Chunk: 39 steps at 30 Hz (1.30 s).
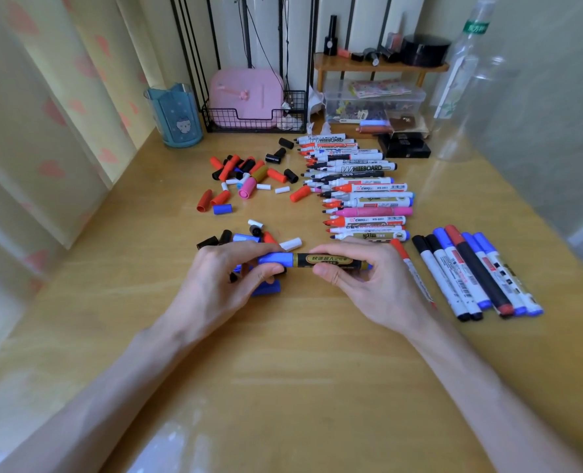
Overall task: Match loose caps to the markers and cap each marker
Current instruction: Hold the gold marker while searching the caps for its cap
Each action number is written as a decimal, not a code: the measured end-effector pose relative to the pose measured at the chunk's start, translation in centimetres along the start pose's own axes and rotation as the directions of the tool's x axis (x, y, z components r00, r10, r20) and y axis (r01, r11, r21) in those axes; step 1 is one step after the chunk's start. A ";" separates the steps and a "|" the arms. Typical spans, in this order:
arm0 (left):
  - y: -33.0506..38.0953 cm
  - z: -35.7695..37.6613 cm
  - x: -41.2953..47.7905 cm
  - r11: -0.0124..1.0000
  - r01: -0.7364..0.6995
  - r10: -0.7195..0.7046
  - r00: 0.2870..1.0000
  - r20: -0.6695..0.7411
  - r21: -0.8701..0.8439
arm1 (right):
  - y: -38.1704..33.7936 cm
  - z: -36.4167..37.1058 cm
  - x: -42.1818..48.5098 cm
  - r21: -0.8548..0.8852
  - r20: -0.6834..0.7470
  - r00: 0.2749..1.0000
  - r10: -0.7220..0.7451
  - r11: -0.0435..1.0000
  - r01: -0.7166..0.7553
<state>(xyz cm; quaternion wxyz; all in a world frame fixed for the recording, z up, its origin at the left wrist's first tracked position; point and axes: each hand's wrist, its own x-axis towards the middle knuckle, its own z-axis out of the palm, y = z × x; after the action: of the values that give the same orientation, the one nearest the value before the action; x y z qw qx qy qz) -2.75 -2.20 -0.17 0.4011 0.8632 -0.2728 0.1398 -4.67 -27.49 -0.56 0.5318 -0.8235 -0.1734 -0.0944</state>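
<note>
Left hand (235, 268) pinches the blue cap (276, 260); right hand (354, 271) grips the black marker (331, 262) at table (283, 370) centre, uncapped markers (358, 186) at 12 o'clock. Push straight, 1 firm click.

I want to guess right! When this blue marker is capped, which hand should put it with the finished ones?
Probably the right hand. It grips the black-and-gold marker by its barrel, and the capped markers lie just beside it on the right. The left hand only pinches the blue cap.
</note>
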 end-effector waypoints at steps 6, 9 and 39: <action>0.0 -0.5 0.6 0.998 0.030 -0.030 0.999 -0.012 -0.047 | -0.2 -0.2 0.6 0.051 0.024 0.999 0.024 0.998 -0.026; -0.9 -1.0 0.6 0.998 0.059 -0.059 0.997 -0.047 -0.011 | 0.1 -0.7 0.5 0.054 -0.004 0.998 0.066 0.996 -0.065; -10.1 -1.5 12.9 0.884 0.346 -0.284 0.932 -0.226 0.314 | 1.9 -1.2 0.9 -0.117 -0.258 0.959 0.119 0.981 -0.153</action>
<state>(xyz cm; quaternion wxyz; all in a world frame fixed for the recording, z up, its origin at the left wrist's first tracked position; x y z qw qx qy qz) 13.58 -0.32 0.43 0.2812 0.9378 -0.0633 0.1933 -3.06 -29.08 -1.32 0.4974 -0.8493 -0.0410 -0.1720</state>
